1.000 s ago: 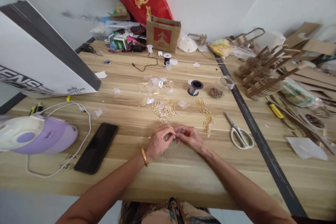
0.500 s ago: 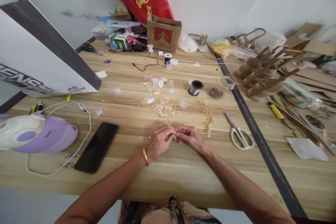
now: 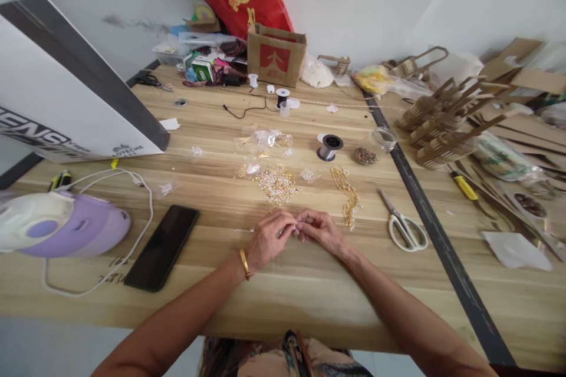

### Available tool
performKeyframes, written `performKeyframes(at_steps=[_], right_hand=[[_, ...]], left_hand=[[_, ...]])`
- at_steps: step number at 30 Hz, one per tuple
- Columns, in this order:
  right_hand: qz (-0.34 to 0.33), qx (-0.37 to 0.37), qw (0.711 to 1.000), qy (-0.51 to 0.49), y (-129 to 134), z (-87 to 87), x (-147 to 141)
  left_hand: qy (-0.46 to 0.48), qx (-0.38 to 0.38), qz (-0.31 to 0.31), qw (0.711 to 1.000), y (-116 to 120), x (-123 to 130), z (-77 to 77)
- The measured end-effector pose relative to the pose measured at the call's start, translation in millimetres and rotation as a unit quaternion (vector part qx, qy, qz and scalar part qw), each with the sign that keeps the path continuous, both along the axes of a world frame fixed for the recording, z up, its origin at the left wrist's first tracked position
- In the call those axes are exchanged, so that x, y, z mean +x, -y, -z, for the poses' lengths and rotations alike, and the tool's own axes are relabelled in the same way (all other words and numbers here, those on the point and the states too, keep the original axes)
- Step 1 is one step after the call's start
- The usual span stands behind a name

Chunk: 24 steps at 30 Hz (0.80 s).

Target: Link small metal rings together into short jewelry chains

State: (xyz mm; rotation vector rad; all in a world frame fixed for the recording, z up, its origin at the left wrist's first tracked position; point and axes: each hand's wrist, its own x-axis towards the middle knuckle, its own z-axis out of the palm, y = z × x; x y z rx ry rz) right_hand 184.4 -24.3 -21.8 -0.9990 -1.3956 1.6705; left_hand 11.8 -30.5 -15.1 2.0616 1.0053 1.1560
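Grip narrow, left hand (image 3: 267, 239) and right hand (image 3: 322, 232) pinch a small, shiny silvery piece (image 3: 296, 229).

On the worktop (image 3: 318, 306), the bead pile (image 3: 277, 184) lay right of the phone (image 3: 162, 249); chains (image 3: 351, 203) lay between pile and scissors (image 3: 399, 220). The paper bag (image 3: 274, 63) stood far behind.

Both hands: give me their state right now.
Left hand: pinched closed at a small silvery piece, exact grip unclear.
Right hand: pinched closed at the same piece, likewise unclear.
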Motion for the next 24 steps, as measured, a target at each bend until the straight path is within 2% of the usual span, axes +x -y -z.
performKeyframes(at_steps=[5, 16, 21, 24], right_hand=[[0.000, 0.005, 1.000, -0.006, 2, -0.8, -1], [0.060, 0.055, 0.996, 0.028, 3, -1.3, 6], [0.073, 0.082, 0.994, 0.000, 2, -1.7, 7], [0.069, 0.085, 0.994, -0.009, 2, -0.8, 6]], left_hand=[[0.021, -0.030, -0.015, 0.999, -1, -1, -2.4], [0.120, -0.210, -0.056, 0.969, -10, -3, -0.7], [0.100, -0.227, -0.053, 0.967, -12, -3, -1.9], [0.059, -0.206, -0.043, 0.976, -11, -4, -1.3]])
